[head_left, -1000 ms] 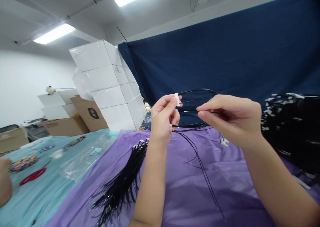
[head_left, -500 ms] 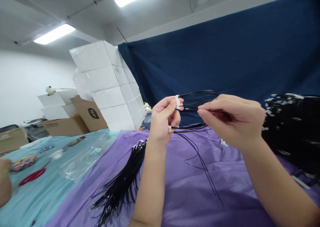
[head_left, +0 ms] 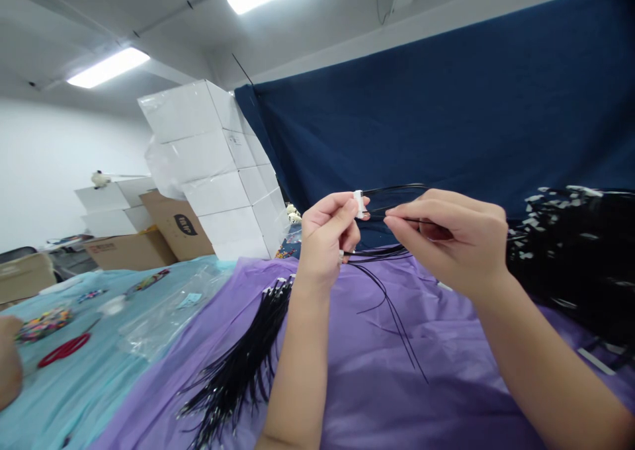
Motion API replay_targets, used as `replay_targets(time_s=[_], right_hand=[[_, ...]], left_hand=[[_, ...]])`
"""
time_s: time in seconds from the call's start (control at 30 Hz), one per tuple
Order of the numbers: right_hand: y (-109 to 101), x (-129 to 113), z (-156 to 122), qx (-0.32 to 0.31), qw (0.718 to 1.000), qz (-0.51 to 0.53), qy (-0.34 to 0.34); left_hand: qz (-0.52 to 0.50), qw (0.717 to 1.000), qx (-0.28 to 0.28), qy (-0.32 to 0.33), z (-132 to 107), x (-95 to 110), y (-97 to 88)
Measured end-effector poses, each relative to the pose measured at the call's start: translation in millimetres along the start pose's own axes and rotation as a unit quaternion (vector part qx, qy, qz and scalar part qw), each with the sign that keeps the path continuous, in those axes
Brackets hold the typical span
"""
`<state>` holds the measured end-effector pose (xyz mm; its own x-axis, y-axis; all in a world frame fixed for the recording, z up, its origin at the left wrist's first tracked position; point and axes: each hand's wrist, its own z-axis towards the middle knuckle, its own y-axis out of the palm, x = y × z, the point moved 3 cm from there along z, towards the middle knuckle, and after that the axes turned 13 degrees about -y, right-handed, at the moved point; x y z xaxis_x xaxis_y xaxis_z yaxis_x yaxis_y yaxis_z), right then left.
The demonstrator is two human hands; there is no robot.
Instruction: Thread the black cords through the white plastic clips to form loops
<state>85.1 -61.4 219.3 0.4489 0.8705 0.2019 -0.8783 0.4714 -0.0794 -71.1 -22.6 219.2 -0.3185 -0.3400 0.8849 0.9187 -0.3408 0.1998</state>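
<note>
Both our hands are raised at the centre of the frame, above the purple cloth (head_left: 347, 370). Our left hand (head_left: 325, 241) is closed in a pinch, thumb and forefinger gripping a small white connector (head_left: 358, 204) by its top. Our right hand (head_left: 449, 238) is also pinched shut, holding one thin black wire (head_left: 397, 219) whose tip points at the connector, just beside it; whether it touches we cannot tell. More black wires (head_left: 397, 188) already run out of the connector, loop right behind our right hand and trail down onto the cloth. At lower centre lies a bundle of loose wires (head_left: 243, 364). At the right edge sits a dark heap of finished pieces (head_left: 575, 251). White boxes (head_left: 213, 165) stand stacked at upper left, with a teal cloth (head_left: 74, 384) at lower left.
</note>
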Motion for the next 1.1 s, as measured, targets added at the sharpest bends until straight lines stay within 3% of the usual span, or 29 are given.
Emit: replay_targets(time_s=[0.3, 0.63, 0.83, 1.0, 1.1], right_hand=[[-1.2, -0.6, 1.4, -0.002, 1.000, 0.009, 0.019], [0.1, -0.8, 0.2, 0.002, 1.000, -0.010, -0.016], [1.2, 0.5, -0.4, -0.005, 0.999, -0.030, 0.019], [2.7, -0.7, -2.4, 0.014, 0.996, -0.057, -0.072], [4.6, 1.0, -5.9, -0.009, 0.991, -0.079, -0.105]], left_hand=[[0.006, 1.000, 0.008, -0.007, -1.1, 0.6, -0.8], [0.006, 1.000, 0.006, 0.006, -0.7, 0.8, 1.3], [0.030, 0.999, 0.034, 0.008, -1.0, 0.0, 2.1], [0.012, 1.000, 0.021, -0.007, -1.1, 1.2, 2.0], [0.004, 0.999, 0.016, -0.029, -0.7, 1.1, 1.2]])
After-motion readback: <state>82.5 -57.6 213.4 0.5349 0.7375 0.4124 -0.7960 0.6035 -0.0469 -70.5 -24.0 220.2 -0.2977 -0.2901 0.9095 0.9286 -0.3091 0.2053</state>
